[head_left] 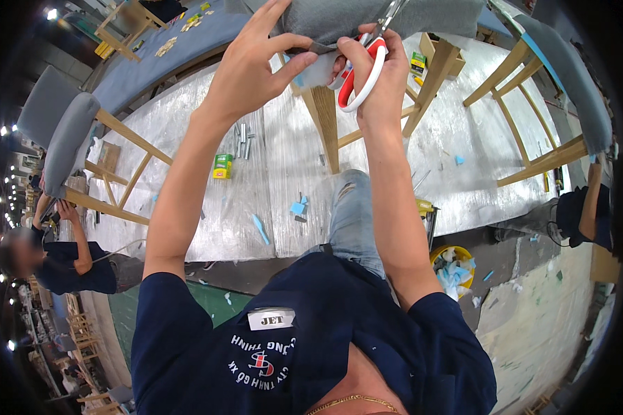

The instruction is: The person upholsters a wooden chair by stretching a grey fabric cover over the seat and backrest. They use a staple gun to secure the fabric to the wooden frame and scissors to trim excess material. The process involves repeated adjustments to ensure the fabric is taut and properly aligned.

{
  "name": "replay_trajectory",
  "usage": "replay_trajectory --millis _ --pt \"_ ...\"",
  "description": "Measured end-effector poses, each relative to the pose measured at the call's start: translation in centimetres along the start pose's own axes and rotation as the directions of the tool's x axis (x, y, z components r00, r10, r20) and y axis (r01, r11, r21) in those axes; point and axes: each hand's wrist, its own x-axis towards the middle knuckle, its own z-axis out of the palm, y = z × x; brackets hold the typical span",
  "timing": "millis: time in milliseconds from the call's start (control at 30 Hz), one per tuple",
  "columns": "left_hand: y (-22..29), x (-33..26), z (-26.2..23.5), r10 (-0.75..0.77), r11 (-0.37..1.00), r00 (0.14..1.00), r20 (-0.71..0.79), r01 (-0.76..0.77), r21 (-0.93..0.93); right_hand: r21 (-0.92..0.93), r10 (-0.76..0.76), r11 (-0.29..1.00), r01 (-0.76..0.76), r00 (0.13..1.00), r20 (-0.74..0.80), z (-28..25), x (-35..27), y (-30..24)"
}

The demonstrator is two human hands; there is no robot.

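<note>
An upholstered chair with grey fabric (325,21) and wooden legs (322,121) stands before me at the top of the view. My left hand (253,69) pinches the fabric's lower edge between thumb and forefinger, its other fingers lifted. In my right hand (387,86) is a pair of scissors (376,50) with red and white handles, the metal blades pointing up and away along the fabric. My right thumb and fingertips lie close to the same edge, where some pale padding shows beneath. The blade tips run out of view.
On the silver-covered table (187,207) lie a yellow-green box (222,166), metal staple strips (242,142) and blue foam scraps (298,206). Grey chairs flank me left (73,138) and right (567,76). A yellow bucket (469,277) holds scraps. A person works at each side.
</note>
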Motion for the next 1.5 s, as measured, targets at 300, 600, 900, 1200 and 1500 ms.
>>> replay_trajectory --millis 300,600,900,1200,1500 --pt "-1.0 0.5 1.6 0.009 0.999 0.995 -0.098 -0.004 0.053 0.029 -0.031 0.999 0.032 0.999 -0.032 1.2 0.3 0.2" --pt "0.7 1.3 1.0 -0.243 0.964 0.964 -0.106 0.228 -0.137 -0.215 0.054 0.976 -0.028 0.992 0.116 -1.4 1.3 -2.5" --pt "4.9 -5.2 8.6 -0.624 0.727 0.571 -0.533 0.174 -0.664 -0.407 0.265 0.878 -0.253 0.964 -0.027 -14.2 -7.2 6.2" --pt "1.7 -2.4 3.4 0.076 0.997 0.956 -0.284 -0.064 0.054 -0.487 0.373 0.823 -0.293 0.925 0.076 -15.2 -8.2 7.8" --pt "0.0 -0.6 1.7 0.1 0.988 0.995 0.028 -0.103 0.119 -0.954 0.423 -0.065 -0.293 0.858 -0.292 -29.6 -14.0 16.5"
